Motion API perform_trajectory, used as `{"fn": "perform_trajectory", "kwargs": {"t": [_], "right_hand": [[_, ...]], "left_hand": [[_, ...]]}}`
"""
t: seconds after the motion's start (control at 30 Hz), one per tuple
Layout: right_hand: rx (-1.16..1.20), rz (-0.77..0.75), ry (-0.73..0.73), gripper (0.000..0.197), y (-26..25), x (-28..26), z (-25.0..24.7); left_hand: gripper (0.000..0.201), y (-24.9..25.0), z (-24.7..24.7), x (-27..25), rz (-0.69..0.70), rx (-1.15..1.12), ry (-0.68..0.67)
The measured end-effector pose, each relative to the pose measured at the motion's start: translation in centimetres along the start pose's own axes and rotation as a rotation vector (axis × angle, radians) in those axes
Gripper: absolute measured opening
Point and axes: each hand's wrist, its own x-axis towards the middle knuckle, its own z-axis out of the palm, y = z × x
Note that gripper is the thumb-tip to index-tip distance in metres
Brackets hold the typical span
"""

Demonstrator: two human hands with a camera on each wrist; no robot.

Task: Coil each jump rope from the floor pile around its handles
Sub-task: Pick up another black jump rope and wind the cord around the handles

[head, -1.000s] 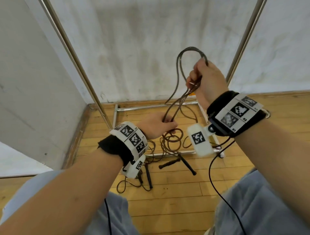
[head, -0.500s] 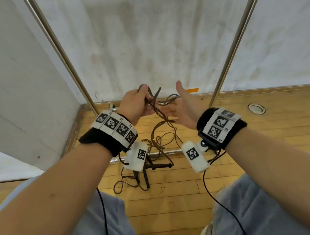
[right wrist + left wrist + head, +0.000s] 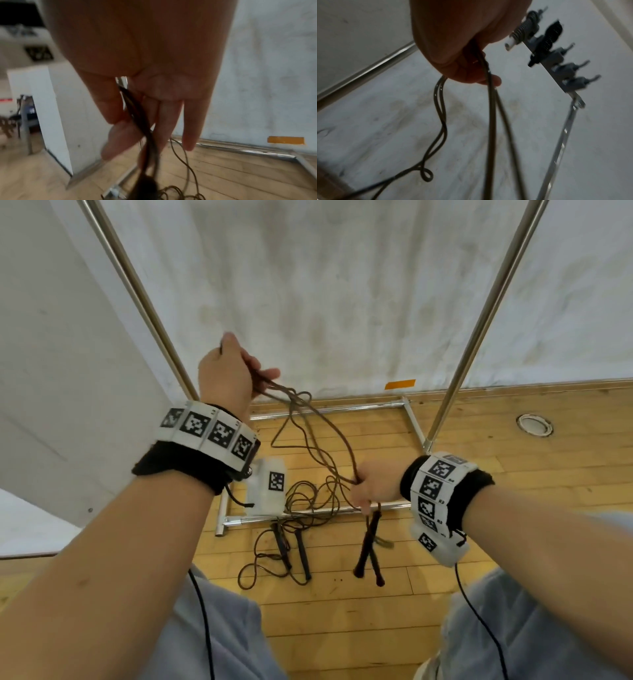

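Now the thin, glossy brown jump rope [image 3: 310, 436] runs on a slant from the raised left hand [image 3: 224, 373], curled round several strands near the white wall [image 3: 342, 285], down to the right hand [image 3: 375, 484]. That hand pinches the cord between thumb and fingers, its two slim black handles [image 3: 368, 546] dangling downward. Half a second ago the hands met at chest height; they are now well apart. Other ropes [image 3: 291, 542] lie tangled on the wooden floor [image 3: 342, 628].
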Motion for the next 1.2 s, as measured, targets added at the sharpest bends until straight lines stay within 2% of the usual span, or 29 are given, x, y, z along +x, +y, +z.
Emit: {"fn": "perform_trajectory", "kwargs": {"t": [0.1,0.2,0.27,0.4,0.43,0.57,0.67,0.73,0.8,0.9,0.93,1.03,1.13,1.2], "right_hand": [[0.107,-0.034,0.043,0.035,0.3,0.1,-0.1],[0.347,-0.141,0.222,0.038,-0.4,-0.3,-1.2],[0.558,-0.197,0.288,0.037,-0.9,-0.8,-2.1],[1.062,-0.244,0.261,0.031,-1.8,-1.8,-3.8],[1.136,-0.250,0.277,0.031,-2.1,-1.9,-4.1],[1.310,-0.269,0.350,0.031,-3.1,-2.5,-4.7],[1.353,-0.302,0.385,0.033,-3.5,-2.8,-4.8],[1.352,-0.316,0.436,0.034,-3.6,-2.9,-4.9],[1.320,-0.316,0.507,0.035,-3.7,-3.0,-5.1],[1.428,-0.338,0.478,0.034,-3.7,-3.1,-5.0],[1.460,-0.344,0.460,0.034,-3.7,-3.1,-4.9],[1.440,-0.354,0.483,0.031,-3.8,-2.9,-4.5],[1.329,-0.375,0.545,0.029,-3.6,-2.9,-4.4],[1.204,-0.358,0.609,0.027,-3.3,-2.8,-4.4]], "left_hand": [[0.033,0.6,-0.5,0.9,-0.045,-0.148,0.088],[0.025,0.4,-0.6,1.2,-0.143,-0.207,0.028],[0.035,0.1,-0.7,1.2,-0.211,-0.081,-0.084],[0.069,-0.6,-0.6,0.2,-0.297,0.236,-0.381],[0.068,-0.7,-0.3,-0.3,-0.292,0.321,-0.464],[0.039,-1.9,0.9,-2.9,-0.168,0.665,-0.776],[0.033,-3.5,1.7,-4.3,-0.052,0.835,-0.931],[0.027,-4.4,2.0,-4.7,0.006,0.877,-0.948],[0.023,-5.0,2.1,-5.0,0.020,0.857,-0.911],[0.055,-5.6,2.4,-5.5,0.030,0.718,-0.890],[0.056,-5.8,2.5,-5.6,0.034,0.662,-0.885],[0.037,-6.1,2.6,-5.7,-0.022,0.547,-0.887],[0.014,-6.2,2.8,-6.2,-0.026,0.604,-0.869],[0.011,-6.2,3.0,-6.5,-0.037,0.652,-0.885]]}}
